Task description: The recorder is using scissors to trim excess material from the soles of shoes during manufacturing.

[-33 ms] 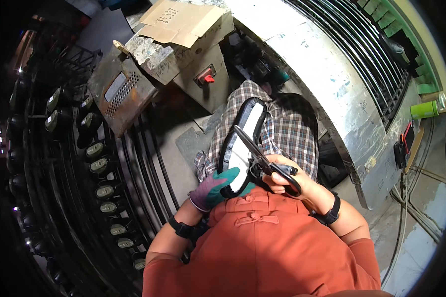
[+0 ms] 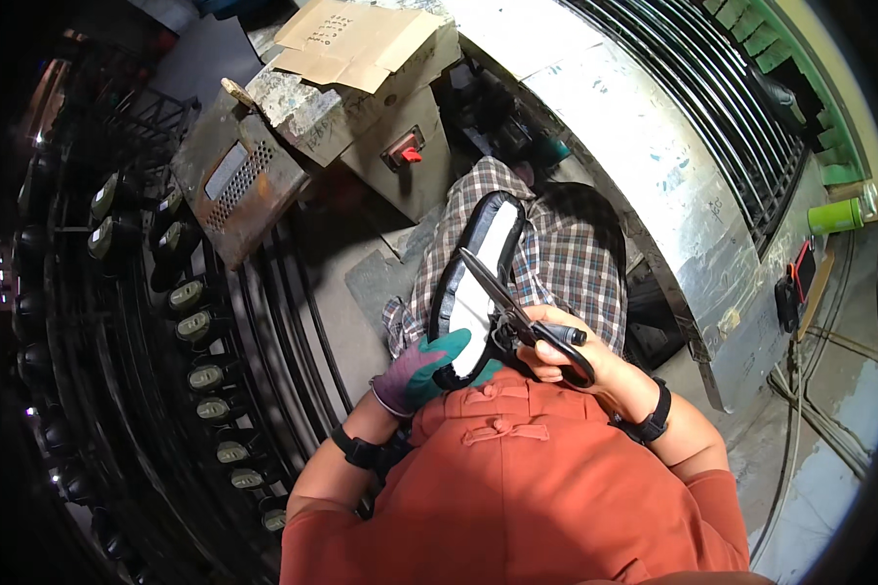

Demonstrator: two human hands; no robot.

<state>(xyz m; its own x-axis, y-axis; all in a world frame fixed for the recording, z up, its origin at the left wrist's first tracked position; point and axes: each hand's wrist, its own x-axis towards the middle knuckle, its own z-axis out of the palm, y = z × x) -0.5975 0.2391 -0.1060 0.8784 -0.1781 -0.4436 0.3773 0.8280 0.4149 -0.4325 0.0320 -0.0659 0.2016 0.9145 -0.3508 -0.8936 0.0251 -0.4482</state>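
My left hand (image 2: pixel 421 370), in a purple and teal glove, grips the near end of a long white sole piece with a black rim (image 2: pixel 478 283). The piece lies lengthwise over my lap, which is covered by plaid cloth (image 2: pixel 580 263). My bare right hand (image 2: pixel 568 359) holds black scissors (image 2: pixel 515 310) by the handles. The blades are parted and point away from me, and they lie against the right edge of the sole piece. Both wrists wear black bands.
A worn metal machine box with a red switch (image 2: pixel 410 153) stands ahead, with flat cardboard (image 2: pixel 351 39) on top. A curved dark rack with several oval pieces (image 2: pixel 200 327) runs along the left. A shiny metal panel (image 2: pixel 654 146) is on the right, and a green cup (image 2: pixel 834 214) farther right.
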